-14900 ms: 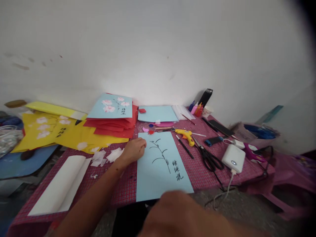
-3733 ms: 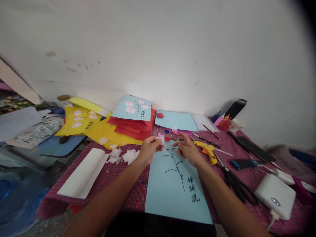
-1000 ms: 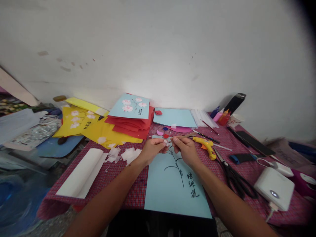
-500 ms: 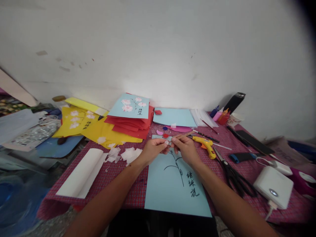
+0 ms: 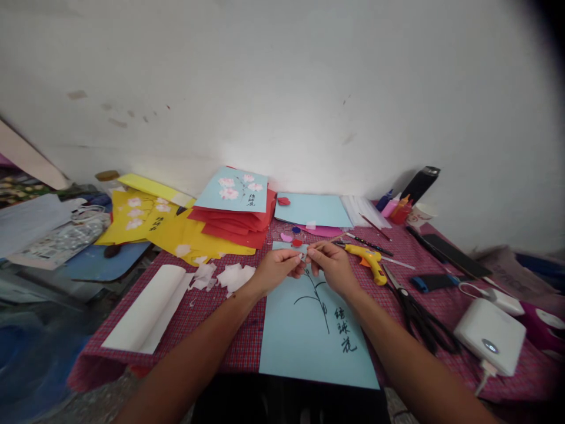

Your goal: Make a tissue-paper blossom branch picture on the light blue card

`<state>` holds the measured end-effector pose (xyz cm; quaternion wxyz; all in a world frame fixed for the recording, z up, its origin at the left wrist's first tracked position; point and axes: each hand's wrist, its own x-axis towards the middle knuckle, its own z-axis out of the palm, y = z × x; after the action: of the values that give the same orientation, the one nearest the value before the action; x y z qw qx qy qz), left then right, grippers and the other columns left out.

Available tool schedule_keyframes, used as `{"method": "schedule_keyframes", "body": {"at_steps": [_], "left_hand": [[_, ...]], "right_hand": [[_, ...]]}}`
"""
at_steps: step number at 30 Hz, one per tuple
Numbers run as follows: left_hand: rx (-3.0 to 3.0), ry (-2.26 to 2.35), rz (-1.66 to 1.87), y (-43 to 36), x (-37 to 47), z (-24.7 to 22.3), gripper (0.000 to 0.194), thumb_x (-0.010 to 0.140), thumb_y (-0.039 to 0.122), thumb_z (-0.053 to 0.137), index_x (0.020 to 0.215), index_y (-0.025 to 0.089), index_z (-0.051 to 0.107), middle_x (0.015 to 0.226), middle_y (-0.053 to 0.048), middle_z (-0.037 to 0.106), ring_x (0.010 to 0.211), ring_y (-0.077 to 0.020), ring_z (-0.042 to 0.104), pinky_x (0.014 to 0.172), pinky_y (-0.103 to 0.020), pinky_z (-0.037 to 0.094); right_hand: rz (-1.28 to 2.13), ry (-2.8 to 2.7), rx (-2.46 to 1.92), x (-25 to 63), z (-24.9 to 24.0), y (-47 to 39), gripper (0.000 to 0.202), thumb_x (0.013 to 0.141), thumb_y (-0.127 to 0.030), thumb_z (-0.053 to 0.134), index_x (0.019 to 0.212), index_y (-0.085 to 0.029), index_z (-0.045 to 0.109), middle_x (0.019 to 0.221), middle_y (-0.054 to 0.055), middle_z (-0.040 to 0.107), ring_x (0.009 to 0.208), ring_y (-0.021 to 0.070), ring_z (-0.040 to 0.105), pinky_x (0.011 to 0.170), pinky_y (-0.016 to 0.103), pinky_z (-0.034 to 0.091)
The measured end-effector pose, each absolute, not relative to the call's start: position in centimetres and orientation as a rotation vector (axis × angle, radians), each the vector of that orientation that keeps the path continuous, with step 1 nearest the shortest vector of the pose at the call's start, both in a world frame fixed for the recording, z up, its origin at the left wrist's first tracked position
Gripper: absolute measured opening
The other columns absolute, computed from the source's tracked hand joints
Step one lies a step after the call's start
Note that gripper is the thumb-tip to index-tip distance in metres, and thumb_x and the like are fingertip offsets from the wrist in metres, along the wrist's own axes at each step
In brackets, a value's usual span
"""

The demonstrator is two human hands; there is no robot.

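My left hand (image 5: 282,266) pinches a small piece of white paper (image 5: 302,257) between thumb and fingers. Its fingertips nearly meet those of my right hand (image 5: 327,264), which is closed around a thin wooden stick (image 5: 339,238) pointing up and to the right. Both hands hover over the top part of a light blue sheet (image 5: 289,335). Black branch lines (image 5: 318,300) and brush-written characters (image 5: 344,330) mark that sheet. The fingers hide most of the paper piece and the stick's lower end.
Left of the sheet lie white paper scraps (image 5: 233,277) and a white paper roll (image 5: 148,309). A yellow glue gun (image 5: 371,259), black scissors (image 5: 419,318) and a white power bank (image 5: 489,335) lie to the right. Behind are red sheets (image 5: 238,224) under a blue flower card (image 5: 233,191).
The hands stay together at nearly the same place over the sheet. The stick in my right hand has tilted slightly, and the fingers have shifted a little around the white paper.
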<state>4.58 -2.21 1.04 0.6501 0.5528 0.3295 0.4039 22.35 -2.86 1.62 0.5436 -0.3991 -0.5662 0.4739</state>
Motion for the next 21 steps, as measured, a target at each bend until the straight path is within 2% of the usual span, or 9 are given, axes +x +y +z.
{"method": "schedule_keyframes", "body": {"at_steps": [4, 9, 14, 21], "left_hand": [[1.315, 0.759, 0.931, -2.34, 4.6, 1.15, 0.029, 0.082, 0.038, 0.065, 0.094, 0.012, 0.07, 0.083, -0.008, 0.068, 0.069, -0.0125, 0.062, 0.066, -0.028, 0.052], [1.336, 0.78, 0.925, -2.39, 4.59, 1.08, 0.026, 0.083, 0.035, 0.063, 0.093, 0.012, 0.069, 0.082, -0.008, 0.068, 0.068, -0.013, 0.063, 0.065, -0.028, 0.052], [1.322, 0.805, 0.924, -2.26, 4.66, 0.96, 0.027, 0.083, 0.035, 0.063, 0.094, 0.012, 0.07, 0.082, -0.008, 0.068, 0.066, -0.0124, 0.062, 0.063, -0.027, 0.052], [1.292, 0.817, 0.914, -2.2, 4.71, 1.05, 0.028, 0.082, 0.037, 0.065, 0.092, 0.012, 0.07, 0.082, -0.008, 0.068, 0.066, -0.0122, 0.062, 0.063, -0.027, 0.052]], "right_hand": [[1.05, -1.37, -1.0, 22.11, 1.74, -2.98, 0.029, 0.083, -0.041, 0.067, 0.067, -0.019, 0.059, 0.066, 0.0, 0.062, 0.043, 0.0097, 0.05, 0.042, 0.025, 0.037], [1.094, -1.365, -0.996, 22.15, 2.1, -3.18, 0.025, 0.083, -0.045, 0.066, 0.083, -0.021, 0.064, 0.065, -0.001, 0.06, 0.045, 0.0109, 0.047, 0.043, 0.025, 0.036], [1.045, -1.389, -1.013, 22.17, 2.34, -3.23, 0.032, 0.085, -0.048, 0.063, 0.071, -0.019, 0.061, 0.067, 0.001, 0.06, 0.047, 0.0106, 0.047, 0.044, 0.025, 0.035], [1.026, -1.401, -1.016, 22.23, 2.22, -3.19, 0.032, 0.086, -0.045, 0.063, 0.068, -0.018, 0.061, 0.064, 0.001, 0.06, 0.045, 0.0103, 0.048, 0.044, 0.025, 0.035]]}}
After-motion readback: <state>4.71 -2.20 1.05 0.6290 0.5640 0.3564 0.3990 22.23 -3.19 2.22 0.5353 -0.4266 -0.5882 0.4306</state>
